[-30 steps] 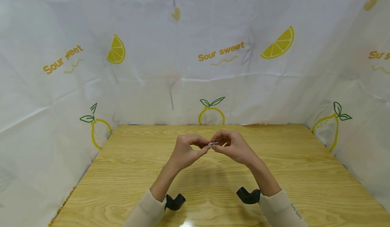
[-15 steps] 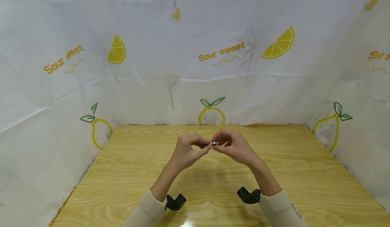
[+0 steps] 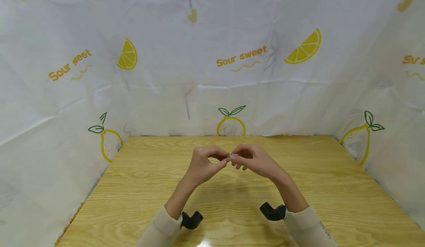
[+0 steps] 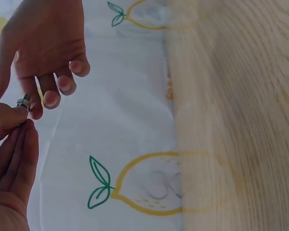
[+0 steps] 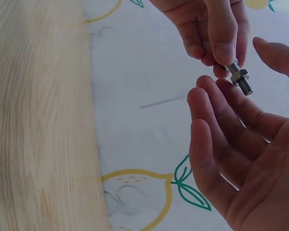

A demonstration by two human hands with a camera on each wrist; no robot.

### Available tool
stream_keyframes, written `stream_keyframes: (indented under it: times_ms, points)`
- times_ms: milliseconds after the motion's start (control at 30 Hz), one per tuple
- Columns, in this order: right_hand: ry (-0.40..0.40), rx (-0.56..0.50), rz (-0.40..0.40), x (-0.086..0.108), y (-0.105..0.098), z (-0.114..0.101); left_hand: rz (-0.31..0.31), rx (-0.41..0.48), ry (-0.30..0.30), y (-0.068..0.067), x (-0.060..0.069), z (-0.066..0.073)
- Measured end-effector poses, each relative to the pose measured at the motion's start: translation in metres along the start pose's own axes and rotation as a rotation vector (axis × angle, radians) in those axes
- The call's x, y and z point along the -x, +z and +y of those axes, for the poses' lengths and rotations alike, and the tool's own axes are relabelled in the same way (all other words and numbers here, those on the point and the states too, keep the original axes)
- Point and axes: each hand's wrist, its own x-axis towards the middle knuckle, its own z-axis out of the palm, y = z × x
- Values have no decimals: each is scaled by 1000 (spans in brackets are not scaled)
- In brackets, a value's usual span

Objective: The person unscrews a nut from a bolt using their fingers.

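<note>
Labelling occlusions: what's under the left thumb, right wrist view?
A threaded bolt protrudes from under the left thumb, with a hex nut around it. The bolt's other end is covered, so any head there can't be seen.

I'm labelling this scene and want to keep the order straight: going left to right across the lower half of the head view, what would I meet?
Left lemon print, left sleeve, left hand, metal bolt, right hand, right sleeve, right lemon print.

Setting: screened-off work area, wider room unidentifiable | worktop [image 3: 229,191], wood-grain | cloth hangings [image 3: 166,92], white, lemon-printed, three sides | lettering [image 3: 241,56]: "Sour sweet"
</note>
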Motion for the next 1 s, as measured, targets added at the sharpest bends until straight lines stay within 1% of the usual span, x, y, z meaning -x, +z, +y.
stream_keyframes:
  times_ms: [67,133,233,467,800,1000]
  points:
    - [10,-17,-34,-2,2,-1,-3,4,4,0,0,0]
    - [19,-33,-46,-3,4,-2,-5,7,8,0,0,0]
    - [18,-44,-35,-4,6,-3,-7,10,9,0,0,0]
    - [-24,-43,-13,-2,4,0,-15,10,-2,0,0,1]
    - [-25,-52,-1,-1,3,-1,-24,-2,-17,0,-1,3]
    - [-14,-32,32,0,3,-2,-23,-7,-15,0,-1,4]
